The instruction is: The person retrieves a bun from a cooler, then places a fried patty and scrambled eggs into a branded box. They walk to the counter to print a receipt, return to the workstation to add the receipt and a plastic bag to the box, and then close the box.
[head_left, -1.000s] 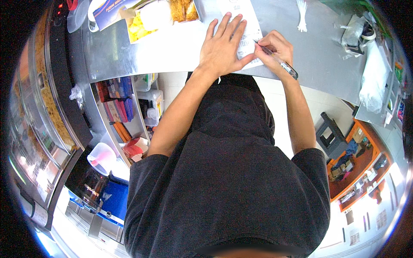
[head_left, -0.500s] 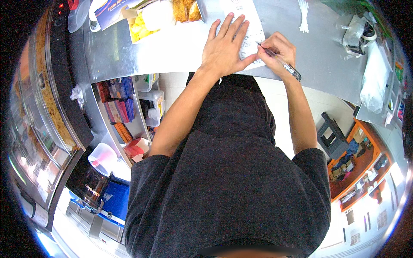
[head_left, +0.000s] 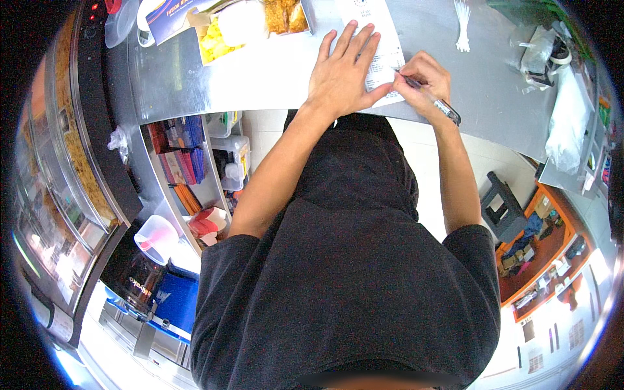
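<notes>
A long white printed receipt [head_left: 383,38] lies on the metal counter [head_left: 273,81]. My left hand [head_left: 341,75] rests flat with fingers spread, partly over the receipt's left side. In my right hand [head_left: 426,83] is a pen [head_left: 446,110] with a clear barrel, its tip at the paper's right edge near my left thumb. Left of my hands stands an open food box [head_left: 207,47] holding yellow pieces [head_left: 218,44], a white portion [head_left: 243,25] that is overexposed, and brown breaded pieces [head_left: 286,16].
White plastic forks [head_left: 462,26] lie right of the receipt. Clear plastic bags [head_left: 565,136] hang at the counter's right end. Under the counter on the left is a shelf with folded cartons [head_left: 185,133]. A glass display case [head_left: 58,188] stands far left.
My right hand with the pen has shifted slightly right and down along the receipt's edge. The left hand stays flat in nearly the same place.
</notes>
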A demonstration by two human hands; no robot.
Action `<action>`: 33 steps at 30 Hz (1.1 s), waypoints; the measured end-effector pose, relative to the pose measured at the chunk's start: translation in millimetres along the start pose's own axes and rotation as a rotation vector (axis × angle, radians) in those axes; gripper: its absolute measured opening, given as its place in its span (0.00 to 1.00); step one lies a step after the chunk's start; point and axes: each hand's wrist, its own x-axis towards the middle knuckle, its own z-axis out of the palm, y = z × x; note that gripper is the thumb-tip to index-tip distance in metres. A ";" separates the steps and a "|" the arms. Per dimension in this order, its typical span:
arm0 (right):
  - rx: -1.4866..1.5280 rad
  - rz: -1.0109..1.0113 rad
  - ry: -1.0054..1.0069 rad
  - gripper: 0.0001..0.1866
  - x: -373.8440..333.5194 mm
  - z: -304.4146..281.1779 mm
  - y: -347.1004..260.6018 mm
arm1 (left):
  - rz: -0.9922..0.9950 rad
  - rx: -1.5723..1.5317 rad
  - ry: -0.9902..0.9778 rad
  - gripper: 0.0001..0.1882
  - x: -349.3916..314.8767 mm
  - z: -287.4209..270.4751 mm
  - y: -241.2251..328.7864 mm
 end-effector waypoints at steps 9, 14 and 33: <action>0.012 0.010 -0.050 0.09 0.5 -3.7 0.0 | -0.002 0.012 -0.004 0.48 0.4 -0.1 0.1; 0.033 0.070 0.011 0.09 -1.4 -5.4 -5.2 | -0.011 -0.051 0.008 0.47 1.1 -2.2 0.5; -0.180 0.202 -0.150 0.11 23.3 -13.5 -24.7 | -0.002 -0.072 0.034 0.46 0.4 -3.7 1.5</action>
